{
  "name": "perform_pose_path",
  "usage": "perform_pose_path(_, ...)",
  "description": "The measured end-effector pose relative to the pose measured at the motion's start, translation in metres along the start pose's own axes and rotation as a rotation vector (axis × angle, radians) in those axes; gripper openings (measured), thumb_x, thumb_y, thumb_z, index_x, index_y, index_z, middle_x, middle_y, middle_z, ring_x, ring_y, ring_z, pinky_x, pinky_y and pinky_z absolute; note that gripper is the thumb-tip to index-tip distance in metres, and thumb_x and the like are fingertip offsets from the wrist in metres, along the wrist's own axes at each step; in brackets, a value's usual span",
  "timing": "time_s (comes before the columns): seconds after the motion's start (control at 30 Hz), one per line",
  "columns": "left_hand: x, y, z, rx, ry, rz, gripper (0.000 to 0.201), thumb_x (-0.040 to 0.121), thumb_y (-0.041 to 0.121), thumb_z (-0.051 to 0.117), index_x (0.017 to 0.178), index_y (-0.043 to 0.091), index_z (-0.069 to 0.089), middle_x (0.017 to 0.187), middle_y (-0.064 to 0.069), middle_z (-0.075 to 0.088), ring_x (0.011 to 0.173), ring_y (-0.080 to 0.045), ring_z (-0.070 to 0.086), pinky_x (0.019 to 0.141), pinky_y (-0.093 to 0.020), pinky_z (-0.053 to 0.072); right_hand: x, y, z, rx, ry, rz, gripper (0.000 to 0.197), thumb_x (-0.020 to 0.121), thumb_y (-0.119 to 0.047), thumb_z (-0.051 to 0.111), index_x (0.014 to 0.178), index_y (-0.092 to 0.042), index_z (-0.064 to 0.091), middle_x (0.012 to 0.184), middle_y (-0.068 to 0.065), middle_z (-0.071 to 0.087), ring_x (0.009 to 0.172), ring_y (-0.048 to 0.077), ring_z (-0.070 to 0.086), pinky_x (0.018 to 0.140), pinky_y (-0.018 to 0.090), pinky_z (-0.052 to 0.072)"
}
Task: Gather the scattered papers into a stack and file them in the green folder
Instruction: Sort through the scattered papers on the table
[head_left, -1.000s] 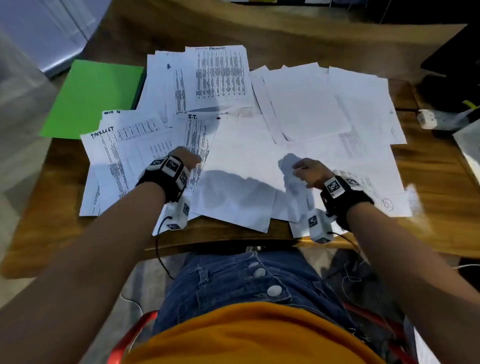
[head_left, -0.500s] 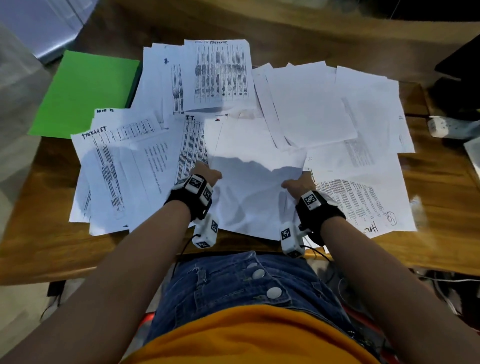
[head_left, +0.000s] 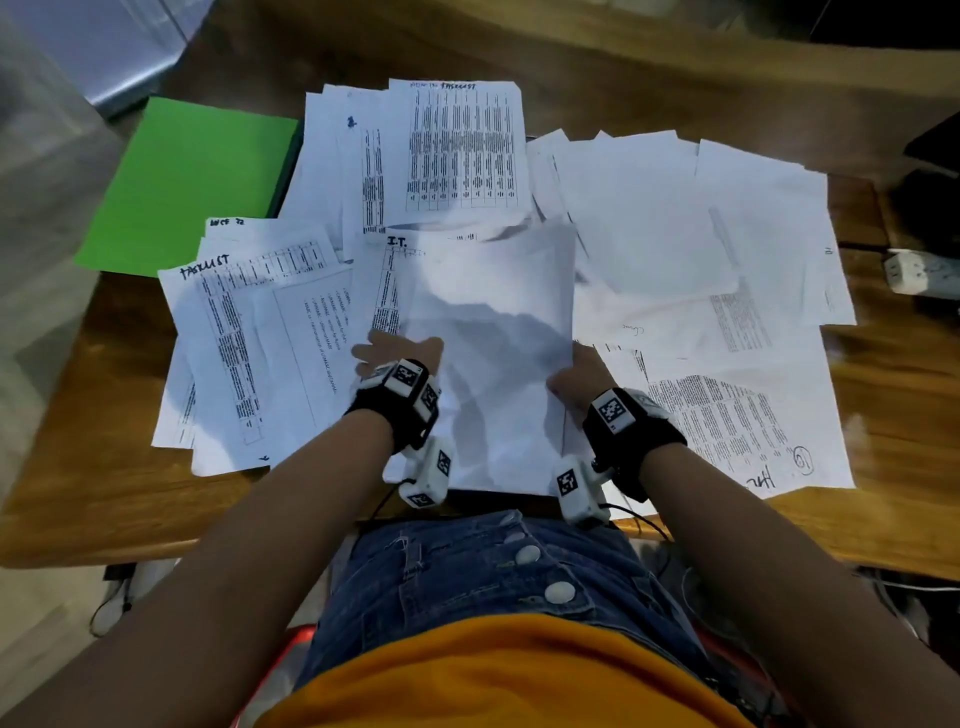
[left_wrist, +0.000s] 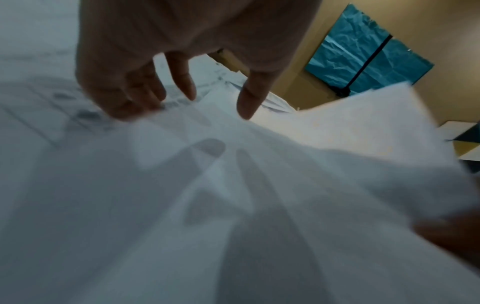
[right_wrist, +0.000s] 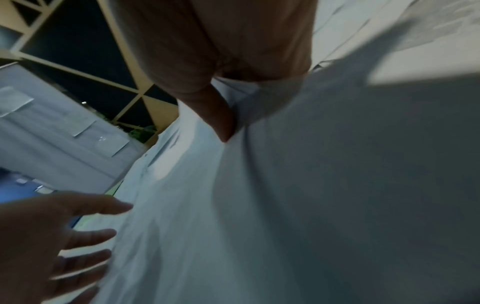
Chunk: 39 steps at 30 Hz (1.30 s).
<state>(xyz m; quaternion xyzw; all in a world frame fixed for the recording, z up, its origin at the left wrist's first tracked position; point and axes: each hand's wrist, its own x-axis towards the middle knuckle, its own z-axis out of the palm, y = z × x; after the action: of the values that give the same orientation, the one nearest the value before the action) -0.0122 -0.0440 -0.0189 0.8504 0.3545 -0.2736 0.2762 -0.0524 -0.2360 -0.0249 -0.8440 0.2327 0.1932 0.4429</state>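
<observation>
A person's right hand (head_left: 574, 383) pinches a blank sheet (head_left: 488, 332) raised over scattered papers (head_left: 727, 291) on the wooden surface (head_left: 83, 499); the left hand (head_left: 397, 352), fingers spread, holds nothing; the green folder (head_left: 192, 182) lies far left

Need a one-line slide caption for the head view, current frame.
Right hand grips a blank sheet over scattered papers; left hand open at its edge; green folder far left.

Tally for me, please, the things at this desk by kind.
Green folder: 1
White power strip: 1
Hands: 2, left hand and right hand
Papers: overlapping, cannot be counted
Total, papers aside: 4
</observation>
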Motion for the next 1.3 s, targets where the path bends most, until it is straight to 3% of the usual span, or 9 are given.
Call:
perform_pose_path(0.2, 0.046, -0.016, -0.059, -0.282, 0.279, -0.09, 0.073, 0.082, 0.05, 0.052, 0.137, 0.007, 0.032, 0.145, -0.015, 0.031, 0.134, -0.033, 0.031, 0.109, -0.045, 0.026, -0.002, -0.015, -0.019, -0.055, 0.161, -0.076, 0.048, 0.07, -0.011, 0.044, 0.114, -0.007, 0.063, 0.111, 0.025, 0.065, 0.106, 0.037, 0.061, 0.084, 0.036, 0.047)
perform_pose_path(0.57, 0.041, -0.009, -0.036, 0.131, -0.007, -0.033, 0.125, 0.071, 0.053, 0.073, 0.149, 0.003, -0.012, 0.156, -0.023, -0.01, 0.145, -0.04, -0.004, 0.118, -0.05, 0.005, 0.03, 0.004, -0.068, 0.012, 0.444, 0.208, 0.03, 0.094, -0.009, 0.046, 0.118, 0.004, 0.058, 0.12, 0.027, 0.06, 0.112, 0.04, 0.057, 0.08, 0.033, 0.039)
perform_pose_path(0.8, 0.044, -0.008, -0.03, -0.206, -0.016, 0.024, 0.094, 0.08, 0.022, 0.073, 0.148, 0.004, 0.01, 0.149, -0.019, 0.033, 0.133, -0.033, 0.041, 0.108, -0.042, 0.038, 0.029, 0.005, -0.052, -0.06, 0.372, 0.256, 0.032, 0.095, -0.006, 0.042, 0.121, 0.004, 0.057, 0.124, 0.027, 0.058, 0.116, 0.041, 0.055, 0.088, 0.037, 0.044)
perform_pose_path(0.87, 0.044, -0.013, -0.032, -0.214, -0.022, 0.076, 0.056, 0.077, 0.014, 0.072, 0.126, 0.001, 0.047, 0.121, -0.018, 0.06, 0.099, -0.029, 0.063, 0.084, -0.034, 0.054, 0.03, 0.005, -0.047, -0.045, 0.351, 0.258, 0.032, 0.094, -0.005, 0.043, 0.122, 0.003, 0.057, 0.124, 0.026, 0.059, 0.115, 0.04, 0.055, 0.081, 0.033, 0.04)
perform_pose_path(0.97, 0.04, -0.017, -0.041, -0.175, -0.032, 0.125, 0.006, 0.081, 0.013, 0.066, 0.079, 0.01, 0.061, 0.08, -0.007, 0.062, 0.057, -0.015, 0.051, 0.053, -0.018, 0.041, 0.031, -0.001, -0.042, -0.027, 0.327, 0.253, 0.032, 0.094, -0.007, 0.046, 0.122, 0.002, 0.057, 0.123, 0.026, 0.059, 0.115, 0.04, 0.055, 0.084, 0.036, 0.043)
perform_pose_path(1.07, 0.043, -0.029, -0.05, -0.205, 0.029, 0.075, 0.031, 0.084, 0.018, 0.059, 0.057, 0.009, 0.047, 0.058, -0.002, 0.049, 0.057, -0.019, 0.049, 0.058, -0.02, 0.039, 0.032, -0.008, -0.036, -0.033, 0.292, 0.229, 0.031, 0.093, -0.011, 0.05, 0.119, 0.003, 0.059, 0.121, 0.025, 0.06, 0.113, 0.039, 0.057, 0.089, 0.037, 0.045)
perform_pose_path(1.13, 0.045, -0.046, -0.059, -0.228, 0.057, -0.014, 0.025, 0.083, 0.024, 0.055, 0.068, 0.005, 0.053, 0.065, -0.006, 0.053, 0.068, -0.025, 0.054, 0.063, -0.025, 0.042, 0.034, -0.01, -0.03, -0.043, 0.265, 0.208, 0.031, 0.092, -0.012, 0.051, 0.118, 0.003, 0.06, 0.12, 0.024, 0.061, 0.113, 0.038, 0.058, 0.08, 0.032, 0.041)
perform_pose_path(1.2, 0.048, -0.062, -0.065, -0.195, 0.088, -0.111, 0.038, 0.082, 0.032, 0.054, 0.104, 0.001, 0.059, 0.11, -0.017, 0.06, 0.103, -0.033, 0.056, 0.088, -0.037, 0.047, 0.037, -0.013, -0.026, -0.077, 0.237, 0.195, 0.031, 0.091, -0.011, 0.052, 0.117, 0.003, 0.06, 0.119, 0.024, 0.062, 0.112, 0.036, 0.058, 0.076, 0.03, 0.038)
perform_pose_path(1.3, 0.043, -0.073, -0.071, -0.081, 0.149, -0.261, 0.076, 0.084, 0.041, 0.058, 0.144, 0.007, 0.026, 0.155, -0.019, 0.012, 0.142, -0.036, 0.016, 0.114, -0.047, 0.019, 0.044, -0.017, -0.016, -0.152, 0.191, 0.159, 0.029, 0.091, -0.003, 0.048, 0.117, 0.005, 0.06, 0.124, 0.025, 0.059, 0.116, 0.038, 0.056, 0.09, 0.038, 0.045)
